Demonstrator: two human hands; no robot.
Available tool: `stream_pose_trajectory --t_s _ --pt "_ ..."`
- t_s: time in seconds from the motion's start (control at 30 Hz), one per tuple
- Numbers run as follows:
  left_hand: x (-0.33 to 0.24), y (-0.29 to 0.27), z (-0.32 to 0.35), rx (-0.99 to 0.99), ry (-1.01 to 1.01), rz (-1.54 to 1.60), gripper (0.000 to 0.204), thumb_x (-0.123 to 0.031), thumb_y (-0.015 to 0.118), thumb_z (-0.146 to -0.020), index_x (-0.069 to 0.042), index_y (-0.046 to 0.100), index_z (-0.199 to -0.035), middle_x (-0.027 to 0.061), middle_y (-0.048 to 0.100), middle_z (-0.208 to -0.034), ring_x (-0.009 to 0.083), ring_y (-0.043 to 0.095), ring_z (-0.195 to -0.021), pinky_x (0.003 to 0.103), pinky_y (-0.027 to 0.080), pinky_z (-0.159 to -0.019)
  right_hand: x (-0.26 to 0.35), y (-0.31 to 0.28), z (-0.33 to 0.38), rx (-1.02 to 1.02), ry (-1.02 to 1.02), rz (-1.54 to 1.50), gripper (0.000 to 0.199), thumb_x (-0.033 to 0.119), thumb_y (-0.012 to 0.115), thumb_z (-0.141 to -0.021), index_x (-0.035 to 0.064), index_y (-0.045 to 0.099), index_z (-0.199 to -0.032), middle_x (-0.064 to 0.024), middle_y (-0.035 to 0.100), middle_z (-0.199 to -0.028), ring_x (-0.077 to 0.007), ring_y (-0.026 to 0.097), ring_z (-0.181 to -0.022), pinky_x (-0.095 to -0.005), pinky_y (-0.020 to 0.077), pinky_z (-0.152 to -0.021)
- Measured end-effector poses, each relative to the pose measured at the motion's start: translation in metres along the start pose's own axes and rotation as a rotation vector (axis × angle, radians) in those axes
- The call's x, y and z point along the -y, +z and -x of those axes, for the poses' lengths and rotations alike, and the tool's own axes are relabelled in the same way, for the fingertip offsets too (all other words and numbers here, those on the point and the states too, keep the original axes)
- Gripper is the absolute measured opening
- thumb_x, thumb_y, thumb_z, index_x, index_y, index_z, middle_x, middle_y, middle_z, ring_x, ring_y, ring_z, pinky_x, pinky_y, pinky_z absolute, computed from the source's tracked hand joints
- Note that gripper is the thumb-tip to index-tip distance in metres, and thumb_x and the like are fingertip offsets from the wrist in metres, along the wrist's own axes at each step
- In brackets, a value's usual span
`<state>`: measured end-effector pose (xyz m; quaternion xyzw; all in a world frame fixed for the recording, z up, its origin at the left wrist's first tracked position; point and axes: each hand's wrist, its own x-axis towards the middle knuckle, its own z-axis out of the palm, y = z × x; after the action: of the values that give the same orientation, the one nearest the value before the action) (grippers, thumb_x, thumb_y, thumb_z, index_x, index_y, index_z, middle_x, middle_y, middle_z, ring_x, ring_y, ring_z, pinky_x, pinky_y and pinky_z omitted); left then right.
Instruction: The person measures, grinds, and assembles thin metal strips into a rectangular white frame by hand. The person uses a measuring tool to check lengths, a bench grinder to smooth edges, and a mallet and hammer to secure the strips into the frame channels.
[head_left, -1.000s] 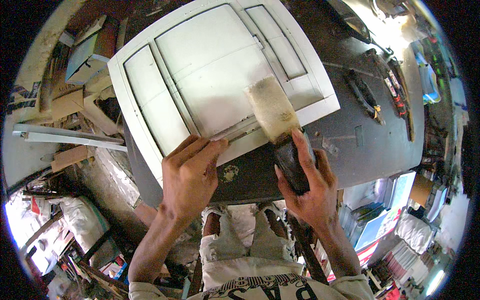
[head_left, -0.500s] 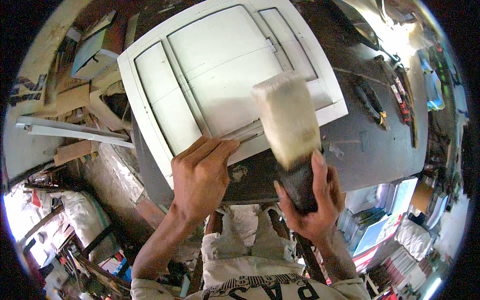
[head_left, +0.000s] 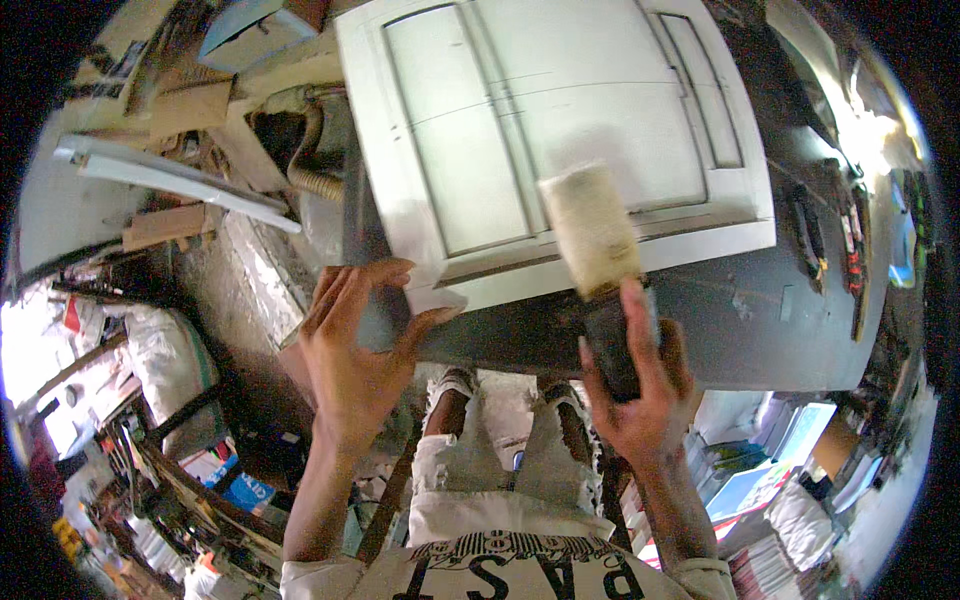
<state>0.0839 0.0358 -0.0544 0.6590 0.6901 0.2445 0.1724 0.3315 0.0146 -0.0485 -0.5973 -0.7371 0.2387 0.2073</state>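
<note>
One dark table (head_left: 750,335) — one white panel (head_left: 600,125) | left hand (head_left: 350,365): fingers parted | right hand (head_left: 645,415): gripping one brush (head_left: 593,240)

Large black lettering, inverted in view, on wearer's off-white fabric shirt (head_left: 505,575); smaller dark print with it. White letters on blue rectangular packet (head_left: 247,490), lower left.

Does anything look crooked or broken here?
Yes: the white panel sits crooked on the dark table, its near edge slanting against the table's. The pale trousers are torn, with frayed holes in both legs.
</note>
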Motion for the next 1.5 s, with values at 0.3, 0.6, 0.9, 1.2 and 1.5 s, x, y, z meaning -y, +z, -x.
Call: stream_pose_trajectory --t_s 0.3,0.6,0.9,1.2,1.5 --pt "0.045 0.015 0.034 -0.077 -0.228 0.163 0.056 -0.023 0.094 -0.06 -0.007 0.056 -0.098 0.0027 0.06 -0.081 0.0126 0.057 -0.073 0.026 0.049 -0.07 0.012 0.025 0.008 -0.055 -0.041 0.158 0.068 0.011 0.073 -0.082 -0.0063 0.043 -0.141 -0.0271 0.052 -0.137 -0.0403 0.057 -0.118 -0.0431 0.0452 -0.1" --pt "0.062 -0.039 -0.032 0.207 0.375 0.009 0.104 -0.036 0.094 -0.045 -0.011 0.049 -0.135 0.0111 0.049 -0.138 0.0313 0.043 -0.129 0.046 0.034 -0.106 0.025 0.029 0.008 0.001 -0.025 0.1 0.07 0.01 0.073 -0.083 -0.0042 0.041 -0.143 -0.0272 0.053 -0.135 -0.0387 0.057 -0.119 -0.043 0.0443 -0.101" --pt "0.04 -0.005 -0.151 0.493 1.152 -0.319 0.109 -0.058 0.085 -0.049 -0.007 0.048 -0.139 0.0096 0.048 -0.144 0.0263 0.04 -0.136 0.05 0.026 -0.115 0.002 -0.012 0.016 -0.011 0.056 -0.06 0.077 0.015 0.079 -0.078 -0.0005 0.042 -0.144 -0.0238 0.056 -0.133 -0.0326 0.059 -0.115 -0.0377 0.0475 -0.096" --pt "0.007 0.049 -0.07 0.342 1.054 -0.121 0.075 -0.063 0.076 -0.066 -0.009 0.063 -0.116 0.0089 0.058 -0.122 0.0252 0.055 -0.115 0.052 0.038 -0.097 -0.003 -0.171 0.066 0.048 0.419 0.294 0.066 0.01 0.079 -0.06 0.0051 0.056 -0.122 -0.0109 0.062 -0.104 -0.0188 0.062 -0.093 -0.0325 0.0497 -0.082" --pt "-0.099 0.075 0.04 0.283 0.306 0.095 0.059 -0.034 0.082 -0.071 -0.007 0.058 -0.118 0.0073 0.058 -0.114 0.0243 0.054 -0.109 0.053 0.025 -0.092 -0.056 -0.128 -0.025 -0.592 0.134 -0.464 0.055 0.02 0.073 -0.074 0.0001 0.053 -0.121 -0.0106 0.061 -0.106 -0.0217 0.06 -0.099 -0.0368 0.0476 -0.091"
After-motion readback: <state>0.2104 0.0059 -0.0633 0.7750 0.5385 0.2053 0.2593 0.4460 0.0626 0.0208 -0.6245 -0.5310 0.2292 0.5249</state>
